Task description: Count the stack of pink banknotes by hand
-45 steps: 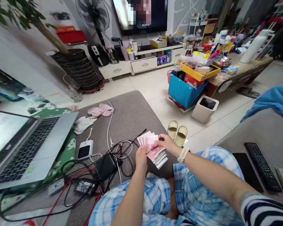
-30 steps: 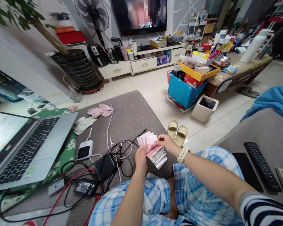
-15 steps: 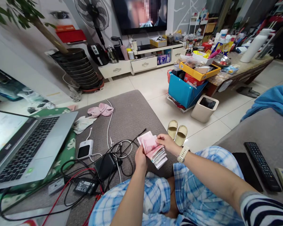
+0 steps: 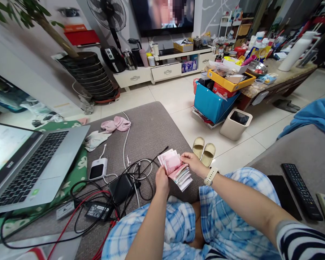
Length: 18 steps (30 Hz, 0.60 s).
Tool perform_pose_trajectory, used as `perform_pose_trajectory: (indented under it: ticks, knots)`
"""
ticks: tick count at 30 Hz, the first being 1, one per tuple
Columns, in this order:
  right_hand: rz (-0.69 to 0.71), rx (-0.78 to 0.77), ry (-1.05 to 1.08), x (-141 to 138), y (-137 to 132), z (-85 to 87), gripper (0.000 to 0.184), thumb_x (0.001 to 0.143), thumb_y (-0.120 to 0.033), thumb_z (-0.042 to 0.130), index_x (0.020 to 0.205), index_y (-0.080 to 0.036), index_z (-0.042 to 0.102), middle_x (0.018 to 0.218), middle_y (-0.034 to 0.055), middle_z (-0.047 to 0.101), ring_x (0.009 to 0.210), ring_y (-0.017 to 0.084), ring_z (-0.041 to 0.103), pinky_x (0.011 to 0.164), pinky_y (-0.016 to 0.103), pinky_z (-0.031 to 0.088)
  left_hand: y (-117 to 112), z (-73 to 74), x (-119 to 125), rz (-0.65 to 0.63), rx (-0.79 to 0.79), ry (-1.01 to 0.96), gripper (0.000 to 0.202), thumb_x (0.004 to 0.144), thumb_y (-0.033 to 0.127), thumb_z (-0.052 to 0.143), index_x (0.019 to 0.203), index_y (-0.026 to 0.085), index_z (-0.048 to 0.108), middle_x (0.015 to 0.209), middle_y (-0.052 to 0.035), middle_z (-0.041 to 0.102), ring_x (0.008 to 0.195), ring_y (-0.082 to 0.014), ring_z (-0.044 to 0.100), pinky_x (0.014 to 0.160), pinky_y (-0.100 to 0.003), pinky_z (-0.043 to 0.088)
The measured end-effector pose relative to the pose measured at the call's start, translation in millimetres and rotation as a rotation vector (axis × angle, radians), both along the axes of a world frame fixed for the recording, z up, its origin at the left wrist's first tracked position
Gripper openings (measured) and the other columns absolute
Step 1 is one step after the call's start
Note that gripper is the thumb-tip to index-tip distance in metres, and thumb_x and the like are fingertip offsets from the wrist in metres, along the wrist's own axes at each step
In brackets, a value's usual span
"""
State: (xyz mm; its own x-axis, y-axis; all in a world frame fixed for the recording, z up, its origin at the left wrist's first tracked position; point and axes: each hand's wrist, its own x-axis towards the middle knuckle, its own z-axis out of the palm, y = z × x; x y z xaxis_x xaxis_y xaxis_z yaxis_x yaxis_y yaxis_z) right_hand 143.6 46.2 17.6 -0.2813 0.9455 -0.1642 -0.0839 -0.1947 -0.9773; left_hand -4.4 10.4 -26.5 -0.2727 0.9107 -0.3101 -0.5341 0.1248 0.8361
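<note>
A thick stack of pink banknotes [image 4: 173,167] is held over the grey cushion in front of my knees. My left hand [image 4: 161,180] grips the stack from below, thumb on the notes. At the stack's upper right edge my right hand [image 4: 193,163], with a pale watch at the wrist, pinches the top notes between its fingertips. The upper notes are fanned slightly toward the left.
An open laptop [image 4: 29,162] lies at the left. Tangled cables and a black charger [image 4: 120,188] sit just left of my hands, with a white power bank [image 4: 98,169]. A remote [image 4: 300,190] rests on the right cushion. Slippers [image 4: 203,148], a bin and a blue box stand on the floor.
The fanned notes have closed into a tighter stack, and my right fingers keep flicking the top notes. The view has tilted slightly; both hands stay in the same place.
</note>
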Motion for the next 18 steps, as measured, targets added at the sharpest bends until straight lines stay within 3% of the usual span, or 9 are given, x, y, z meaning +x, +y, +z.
perform_pose_trajectory:
  ticks: [8, 14, 18]
  knots:
    - [0.003, -0.008, -0.027, -0.2, -0.8, -0.7, 0.032, 0.081, -0.045, 0.057, 0.062, -0.020, 0.050, 0.053, -0.0028, 0.052, 0.052, 0.012, 0.043, 0.054, 0.026, 0.033, -6.3, 16.9, 3.8, -0.006, -0.030, -0.064, 0.035, 0.065, 0.035, 0.073, 0.092, 0.013, 0.069, 0.084, -0.0087, 0.074, 0.080, -0.0251, 0.070, 0.081, -0.040, 0.051]
    - [-0.080, -0.019, -0.073, -0.1, -0.5, -2.8, 0.027, 0.070, -0.039, 0.068, 0.078, -0.021, 0.049, 0.060, -0.0061, 0.052, 0.056, 0.012, 0.046, 0.056, 0.025, 0.034, -7.3, 16.7, 3.8, -0.038, -0.057, -0.088, 0.040, 0.061, 0.031, 0.078, 0.096, 0.013, 0.068, 0.087, -0.0094, 0.074, 0.078, -0.0248, 0.070, 0.079, -0.039, 0.051]
    - [-0.088, 0.078, -0.128, 0.6, -0.6, -2.3, 0.025, 0.071, -0.038, 0.066, 0.068, -0.020, 0.048, 0.061, -0.0061, 0.044, 0.058, 0.011, 0.040, 0.056, 0.025, 0.031, -8.6, 16.8, 2.9, -0.046, -0.053, -0.065, 0.041, 0.062, 0.031, 0.078, 0.097, 0.012, 0.067, 0.089, -0.0098, 0.074, 0.076, -0.0238, 0.070, 0.079, -0.040, 0.051]
